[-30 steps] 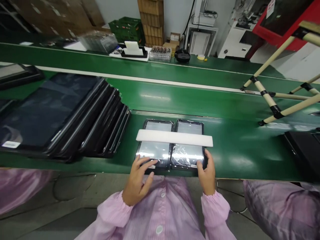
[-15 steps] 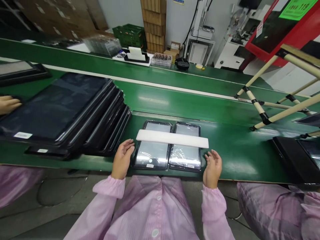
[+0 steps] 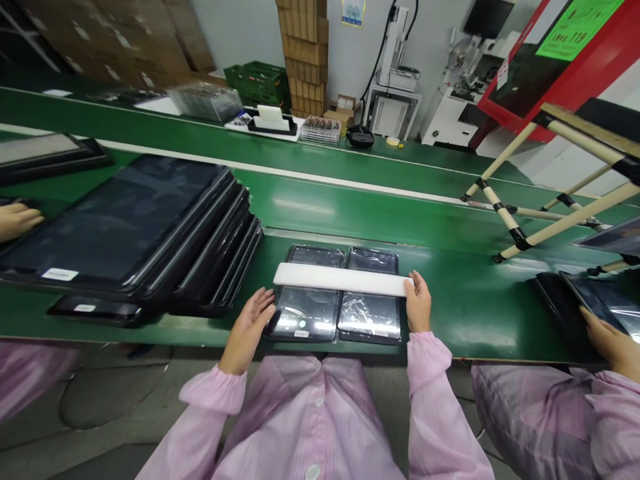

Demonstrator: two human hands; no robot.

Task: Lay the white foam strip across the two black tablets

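Observation:
Two flat panels with dark glass fronts lie side by side on the green bench, the left panel (image 3: 306, 313) and the right panel (image 3: 371, 313), both under clear film. Across both rests a white foam strip (image 3: 340, 279). My right hand (image 3: 419, 303) grips the strip's right end, thumb on its front face and fingers behind. Beside the left panel's lower left edge is my left hand (image 3: 250, 327), fingers stretched and apart, holding nothing.
A leaning stack of large dark panels (image 3: 125, 220) stands to the left. Co-workers' hands show at the far left (image 3: 19, 220) and right (image 3: 613, 340). A pipe frame (image 3: 560, 220) stands at the right, and dark panels (image 3: 560, 313) lie below it.
My right hand has moved up and inward onto the foam strip's end. Both panels' screens went from light grey to dark. A co-worker's hand has appeared at the right.

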